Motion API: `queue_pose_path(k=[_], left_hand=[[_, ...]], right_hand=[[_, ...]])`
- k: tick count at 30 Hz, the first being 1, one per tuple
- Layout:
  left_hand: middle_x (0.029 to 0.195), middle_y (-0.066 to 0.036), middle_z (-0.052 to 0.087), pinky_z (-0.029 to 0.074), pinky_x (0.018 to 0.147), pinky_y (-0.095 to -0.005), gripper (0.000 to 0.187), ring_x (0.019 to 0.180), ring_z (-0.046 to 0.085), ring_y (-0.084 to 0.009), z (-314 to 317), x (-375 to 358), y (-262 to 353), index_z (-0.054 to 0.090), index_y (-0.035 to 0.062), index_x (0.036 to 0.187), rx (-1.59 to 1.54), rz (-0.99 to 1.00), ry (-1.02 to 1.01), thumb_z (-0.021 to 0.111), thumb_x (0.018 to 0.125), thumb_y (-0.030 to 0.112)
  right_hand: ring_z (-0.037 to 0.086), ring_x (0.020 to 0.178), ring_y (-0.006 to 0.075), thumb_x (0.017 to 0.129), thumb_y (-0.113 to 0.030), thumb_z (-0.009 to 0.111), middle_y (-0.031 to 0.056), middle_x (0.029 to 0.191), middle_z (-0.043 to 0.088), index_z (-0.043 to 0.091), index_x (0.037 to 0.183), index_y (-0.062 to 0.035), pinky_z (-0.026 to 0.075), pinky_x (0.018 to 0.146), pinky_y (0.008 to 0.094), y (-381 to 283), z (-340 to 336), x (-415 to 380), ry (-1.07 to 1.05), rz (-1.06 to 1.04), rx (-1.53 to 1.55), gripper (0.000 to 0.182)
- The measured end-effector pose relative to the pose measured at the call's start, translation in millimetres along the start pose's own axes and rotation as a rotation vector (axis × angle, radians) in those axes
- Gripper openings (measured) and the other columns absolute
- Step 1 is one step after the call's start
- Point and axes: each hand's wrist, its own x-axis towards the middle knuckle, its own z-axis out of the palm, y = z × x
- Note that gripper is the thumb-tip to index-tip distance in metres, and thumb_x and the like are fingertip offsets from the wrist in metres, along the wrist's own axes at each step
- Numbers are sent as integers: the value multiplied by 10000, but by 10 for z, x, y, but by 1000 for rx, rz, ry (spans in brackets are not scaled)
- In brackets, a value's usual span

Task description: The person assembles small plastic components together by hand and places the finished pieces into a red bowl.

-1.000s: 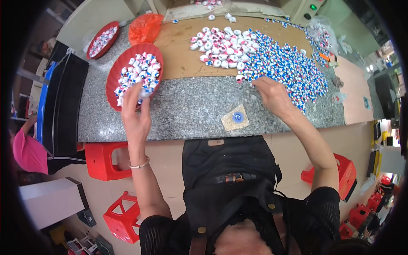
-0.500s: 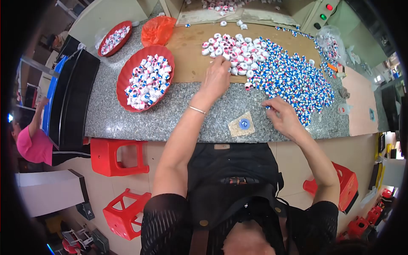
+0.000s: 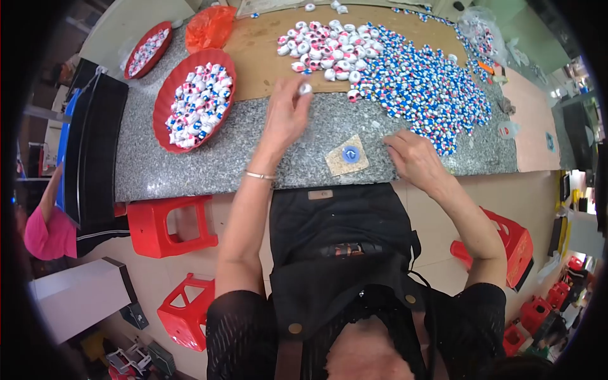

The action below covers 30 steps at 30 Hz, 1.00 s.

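My left hand (image 3: 286,117) is over the near edge of the brown board, its fingers closed on a small white rounded piece (image 3: 305,89). Beyond it lies a pile of white rounded pieces with pink parts (image 3: 335,47). My right hand (image 3: 417,159) hovers above the grey counter in front of a heap of tiny blue-and-white pieces (image 3: 424,88). Its thumb and fingers are pinched together; whatever they hold is too small to make out. Between the hands, a blue round disc (image 3: 350,154) sits on a speckled tan square (image 3: 342,163).
A red bowl (image 3: 159,117) of white-and-blue pieces stands left, with a second red bowl (image 3: 132,71) behind it. An orange-red plastic bag (image 3: 209,28) and a clear bag (image 3: 479,28) lie farther back. Red stools (image 3: 149,231) stand below the counter. Someone in pink (image 3: 50,234) is at far left.
My left hand has drawn back from the white pile with a white piece in its fingers. My right hand has come slightly away from the blue-and-white heap. The camera view has shifted.
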Motion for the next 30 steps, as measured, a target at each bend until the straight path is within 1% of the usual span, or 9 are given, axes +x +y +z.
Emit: queue_pose_path(k=[4, 7, 10, 14, 17, 20, 24, 27, 30], left_hand=[[1030, -89, 655, 529, 773, -279, 283, 867, 644, -130, -134, -454, 317, 614, -14, 1175, -734, -369, -97, 627, 898, 43], [1097, -115, 658, 530, 815, -259, 334, 892, 645, -140, -119, -766, 301, 580, -20, 1235, -904, -382, -92, 620, 907, 33], [1107, -110, 651, 528, 823, -264, 360, 908, 641, -138, -94, -1011, 221, 559, -28, 1260, -812, -388, -70, 620, 910, 36], [1086, -97, 629, 530, 827, -280, 310, 889, 648, -144, -40, -1222, 281, 568, -4, 1246, -960, -366, 6, 567, 937, 25], [1104, -111, 610, 529, 847, -283, 284, 939, 642, -156, -104, -1275, 400, 558, -14, 1237, -715, -241, -29, 523, 959, 31], [1145, -150, 616, 532, 860, -285, 304, 965, 649, -199, -261, -1260, 457, 535, -37, 1255, -776, -324, 8, 527, 972, 72], [1186, -172, 597, 531, 853, -267, 339, 957, 653, -200, -392, -1249, 470, 516, -46, 1277, -1155, -452, -68, 547, 951, 45], [1137, -118, 618, 528, 853, -267, 389, 972, 643, -176, -329, -1313, 301, 505, -19, 1314, -1140, -392, -90, 568, 931, 13], [1135, -98, 620, 528, 843, -263, 440, 970, 639, -163, -210, -1280, 245, 502, -13, 1329, -695, -290, -100, 612, 903, -4]], right_hand=[[615, 734, 346, 790, -34, 679, 141, 814, 600, 665, 945, -18, 491, 630, 423, -11, -123, 9, -92, 3, -23, 156], [618, 721, 344, 799, -43, 677, 137, 802, 608, 675, 917, -12, 491, 629, 437, 26, -141, 26, -87, 24, 18, 122], [619, 720, 350, 811, -41, 670, 147, 797, 616, 675, 922, -6, 488, 625, 435, -174, -211, 82, -82, 45, 154, 117], [621, 698, 330, 833, -26, 658, 144, 803, 627, 660, 948, 2, 489, 615, 393, -480, -200, 216, -93, -78, 205, 119], [605, 731, 334, 779, 2, 640, 142, 804, 591, 641, 937, 10, 484, 623, 419, -508, -106, 360, -145, -224, 101, 158], [602, 783, 355, 714, 25, 607, 153, 809, 571, 607, 853, 12, 492, 663, 439, -535, -69, 449, -202, -273, 29, 139], [603, 803, 362, 694, 23, 584, 165, 811, 569, 567, 776, 18, 503, 683, 447, -538, 13, 503, -252, -290, -64, 84], [604, 762, 355, 747, 12, 598, 159, 789, 569, 611, 886, 16, 485, 646, 440, -591, -39, 517, -299, -338, -61, 140], [600, 748, 353, 754, 6, 608, 153, 782, 569, 619, 901, 18, 482, 643, 438, -525, 7, 503, -254, -313, -21, 148]])
